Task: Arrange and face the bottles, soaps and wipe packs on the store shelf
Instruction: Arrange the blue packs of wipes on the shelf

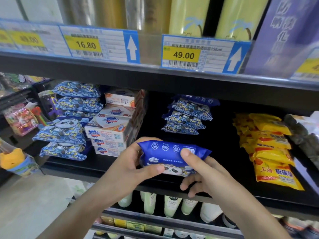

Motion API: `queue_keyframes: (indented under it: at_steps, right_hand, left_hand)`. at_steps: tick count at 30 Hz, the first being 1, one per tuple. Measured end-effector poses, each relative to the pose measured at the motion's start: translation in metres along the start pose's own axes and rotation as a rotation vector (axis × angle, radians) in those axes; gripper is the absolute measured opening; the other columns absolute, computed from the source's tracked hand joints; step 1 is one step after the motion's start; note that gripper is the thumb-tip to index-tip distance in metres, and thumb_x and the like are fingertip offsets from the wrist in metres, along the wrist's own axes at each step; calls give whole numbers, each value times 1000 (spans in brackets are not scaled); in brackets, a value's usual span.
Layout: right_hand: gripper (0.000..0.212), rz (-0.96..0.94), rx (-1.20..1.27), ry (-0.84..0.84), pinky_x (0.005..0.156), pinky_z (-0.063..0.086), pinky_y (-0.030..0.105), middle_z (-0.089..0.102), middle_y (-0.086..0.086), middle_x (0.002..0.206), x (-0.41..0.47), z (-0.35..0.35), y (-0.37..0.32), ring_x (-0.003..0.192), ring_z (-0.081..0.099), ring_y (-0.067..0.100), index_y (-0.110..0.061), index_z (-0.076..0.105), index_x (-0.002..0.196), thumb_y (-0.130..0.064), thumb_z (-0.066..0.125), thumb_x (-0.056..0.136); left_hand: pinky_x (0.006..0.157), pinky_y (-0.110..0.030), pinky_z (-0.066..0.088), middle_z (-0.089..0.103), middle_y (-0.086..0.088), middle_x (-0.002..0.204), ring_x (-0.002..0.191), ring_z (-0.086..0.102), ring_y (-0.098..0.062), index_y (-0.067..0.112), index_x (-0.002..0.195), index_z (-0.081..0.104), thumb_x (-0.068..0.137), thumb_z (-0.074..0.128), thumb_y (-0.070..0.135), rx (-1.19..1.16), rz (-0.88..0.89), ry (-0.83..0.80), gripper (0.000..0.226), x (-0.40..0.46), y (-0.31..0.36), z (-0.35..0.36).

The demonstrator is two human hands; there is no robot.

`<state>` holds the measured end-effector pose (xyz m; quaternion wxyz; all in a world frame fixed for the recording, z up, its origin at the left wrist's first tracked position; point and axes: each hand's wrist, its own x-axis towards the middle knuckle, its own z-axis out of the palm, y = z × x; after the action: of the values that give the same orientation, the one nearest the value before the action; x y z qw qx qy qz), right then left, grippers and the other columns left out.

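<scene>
Both hands, left (127, 163) and right (202, 171), grip one blue wipe pack (172, 156) above the shelf (103, 171) edge, not yet placed. Behind, wipe stacks (187, 116) and soap boxes (110, 128) sit loosely piled, several askew; facing looks far from finished.

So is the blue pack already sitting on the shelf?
No, both hands, left and right, hold the blue pack up in front of the shelf.
</scene>
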<state>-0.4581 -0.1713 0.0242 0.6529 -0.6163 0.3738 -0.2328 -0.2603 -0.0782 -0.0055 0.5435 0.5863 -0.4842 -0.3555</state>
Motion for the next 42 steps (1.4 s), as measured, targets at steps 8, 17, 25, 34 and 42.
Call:
queue_keyframes:
  at_steps: [8, 17, 25, 34, 42]
  right_hand:
    - [46, 53, 94, -46, 73, 61, 37, 78, 12, 103, 11, 2, 9, 83, 76, 33, -14, 72, 113, -33, 84, 73]
    - [50, -40, 78, -8, 90, 60, 39, 78, 7, 109, 11, -2, 16, 94, 77, 30, -24, 72, 117, -33, 81, 68]
    - [62, -252, 10, -22, 86, 59, 25, 76, -8, 110, 6, -1, 16, 103, 73, 14, -31, 67, 126, -24, 86, 68]
    - [76, -579, -333, -15, 100, 56, 32, 43, -20, 146, 4, 1, 34, 142, 44, 15, -51, 43, 145, -29, 80, 83]
    - [90, -571, -366, -73, 107, 51, 35, 26, -27, 158, 2, -5, 39, 150, 32, 11, -45, 32, 155, -13, 81, 86]
  left_hand:
    - [106, -41, 47, 70, 1, 126, 118, 64, -20, 38, 126, 64, 81, 81, 11, 51, 46, 9, 55, -6, -4, -4]
    - [99, -22, 47, 71, 6, 129, 127, 62, -13, 42, 127, 66, 80, 57, -17, 20, -91, 66, 76, -10, -12, -14]
    - [67, -39, 64, 79, -8, 105, 88, 78, -25, 13, 114, 71, 102, 55, 19, -364, -427, 310, 21, 3, 2, -12]
    - [82, -40, 64, 80, -5, 103, 96, 78, -19, 17, 112, 74, 66, 77, 43, -209, -519, 29, 53, 3, 28, -5]
    - [89, -36, 58, 80, -6, 105, 98, 77, -19, 19, 115, 73, 76, 73, 38, -150, -492, -21, 43, -1, 25, 0]
